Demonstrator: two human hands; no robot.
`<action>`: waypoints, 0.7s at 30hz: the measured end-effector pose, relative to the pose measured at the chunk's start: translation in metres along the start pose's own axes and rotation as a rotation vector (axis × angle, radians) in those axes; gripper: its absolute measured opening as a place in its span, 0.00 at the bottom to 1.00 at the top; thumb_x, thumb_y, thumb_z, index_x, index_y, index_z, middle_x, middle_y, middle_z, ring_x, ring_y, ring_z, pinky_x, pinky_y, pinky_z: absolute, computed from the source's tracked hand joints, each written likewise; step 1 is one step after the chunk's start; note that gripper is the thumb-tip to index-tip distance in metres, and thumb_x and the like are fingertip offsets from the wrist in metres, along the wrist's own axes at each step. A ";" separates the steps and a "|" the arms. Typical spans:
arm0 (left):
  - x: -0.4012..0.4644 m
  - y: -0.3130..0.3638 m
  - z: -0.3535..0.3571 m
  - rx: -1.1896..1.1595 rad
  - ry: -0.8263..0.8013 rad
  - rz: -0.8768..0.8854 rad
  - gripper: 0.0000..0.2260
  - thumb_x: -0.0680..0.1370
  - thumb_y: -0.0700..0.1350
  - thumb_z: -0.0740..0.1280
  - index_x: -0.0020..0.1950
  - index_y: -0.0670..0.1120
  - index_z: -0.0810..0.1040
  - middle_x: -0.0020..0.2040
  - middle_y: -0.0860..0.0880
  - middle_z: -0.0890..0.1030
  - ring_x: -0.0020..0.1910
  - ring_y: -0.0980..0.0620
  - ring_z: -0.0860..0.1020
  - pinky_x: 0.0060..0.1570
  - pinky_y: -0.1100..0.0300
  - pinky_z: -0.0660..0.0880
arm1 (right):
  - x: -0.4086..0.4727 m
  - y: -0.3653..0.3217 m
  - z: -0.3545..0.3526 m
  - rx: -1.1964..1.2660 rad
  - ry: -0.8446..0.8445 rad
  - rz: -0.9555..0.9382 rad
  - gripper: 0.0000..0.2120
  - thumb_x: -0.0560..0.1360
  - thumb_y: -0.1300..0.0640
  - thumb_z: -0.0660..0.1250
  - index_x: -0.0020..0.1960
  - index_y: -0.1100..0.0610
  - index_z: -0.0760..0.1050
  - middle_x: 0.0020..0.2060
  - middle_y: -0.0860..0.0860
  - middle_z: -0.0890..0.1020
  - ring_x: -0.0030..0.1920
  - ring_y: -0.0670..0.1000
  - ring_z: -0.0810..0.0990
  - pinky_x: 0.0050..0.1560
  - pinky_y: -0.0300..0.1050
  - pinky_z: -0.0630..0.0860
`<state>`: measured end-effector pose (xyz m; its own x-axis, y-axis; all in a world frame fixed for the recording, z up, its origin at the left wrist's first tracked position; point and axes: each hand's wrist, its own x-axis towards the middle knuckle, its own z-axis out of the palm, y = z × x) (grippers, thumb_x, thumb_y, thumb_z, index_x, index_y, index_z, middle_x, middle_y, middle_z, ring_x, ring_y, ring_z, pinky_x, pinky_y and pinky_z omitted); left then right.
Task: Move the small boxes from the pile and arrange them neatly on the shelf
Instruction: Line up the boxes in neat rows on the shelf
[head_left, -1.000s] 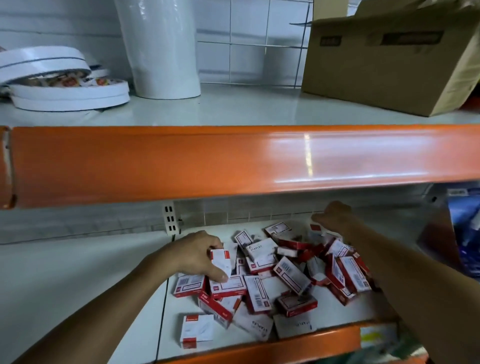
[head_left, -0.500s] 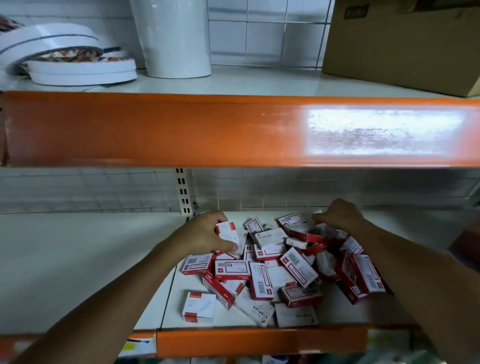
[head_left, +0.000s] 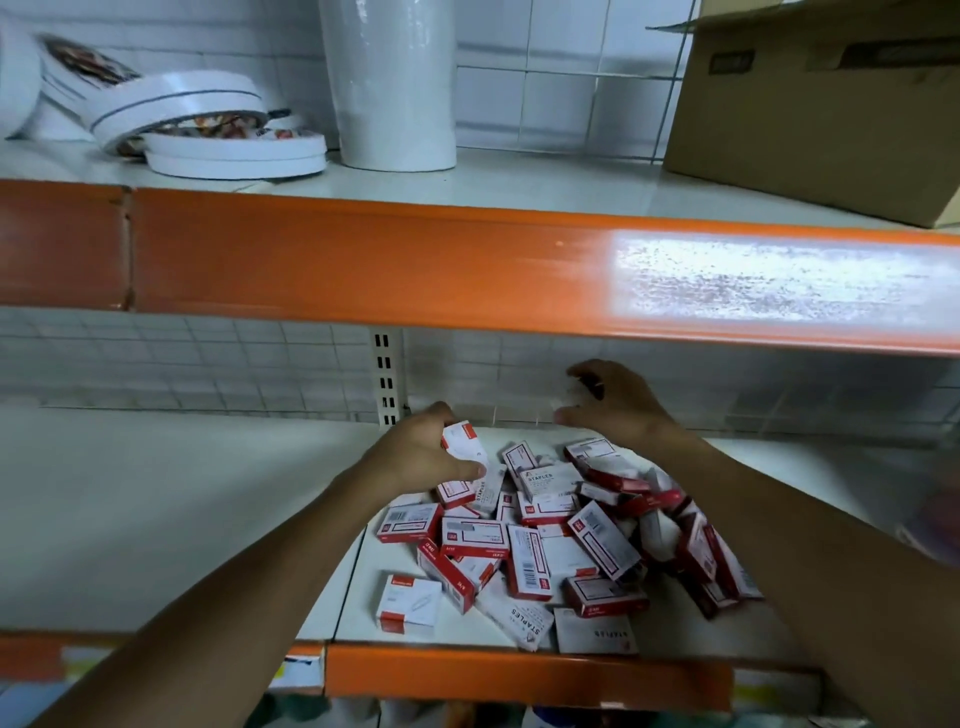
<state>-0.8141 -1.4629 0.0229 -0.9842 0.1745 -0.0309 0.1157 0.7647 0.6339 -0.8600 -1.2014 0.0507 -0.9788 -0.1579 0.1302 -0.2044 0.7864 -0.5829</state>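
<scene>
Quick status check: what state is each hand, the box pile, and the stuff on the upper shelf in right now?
left hand: grips one small box, lifted above the pile
right hand: raised near the back wall; what it holds is blurred
pile of small boxes: jumbled, unsorted
cardboard box: flaps open
tape rolls: stacked, leaning

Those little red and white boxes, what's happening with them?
A person is sorting a messy pile of small boxes on the lower shelf. The left hand holds one box lifted off the pile. The right hand is raised near the back of the shelf, blurred. No boxes are lined up yet.
</scene>
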 end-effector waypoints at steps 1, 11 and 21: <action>-0.001 -0.002 -0.002 -0.001 0.019 0.002 0.24 0.68 0.55 0.78 0.58 0.50 0.73 0.50 0.51 0.81 0.45 0.54 0.82 0.46 0.52 0.81 | 0.001 -0.011 0.003 -0.022 -0.025 -0.047 0.31 0.67 0.48 0.79 0.67 0.54 0.74 0.58 0.49 0.77 0.56 0.48 0.74 0.56 0.40 0.70; -0.035 -0.041 -0.040 -0.028 0.190 -0.079 0.25 0.67 0.55 0.79 0.57 0.47 0.75 0.52 0.48 0.81 0.48 0.49 0.80 0.46 0.52 0.79 | 0.009 -0.098 0.055 -0.034 -0.282 -0.318 0.25 0.66 0.48 0.79 0.61 0.50 0.77 0.53 0.42 0.78 0.54 0.46 0.76 0.46 0.34 0.70; -0.113 -0.097 -0.083 -0.102 0.332 -0.296 0.23 0.67 0.55 0.79 0.56 0.50 0.74 0.51 0.51 0.81 0.45 0.50 0.80 0.33 0.61 0.74 | -0.001 -0.165 0.121 0.120 -0.513 -0.410 0.25 0.64 0.53 0.81 0.59 0.47 0.77 0.48 0.44 0.80 0.46 0.45 0.80 0.45 0.36 0.74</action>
<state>-0.7252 -1.6082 0.0285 -0.9645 -0.2634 0.0173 -0.1741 0.6840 0.7084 -0.8269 -1.4028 0.0499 -0.6964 -0.7174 -0.0201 -0.5321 0.5349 -0.6563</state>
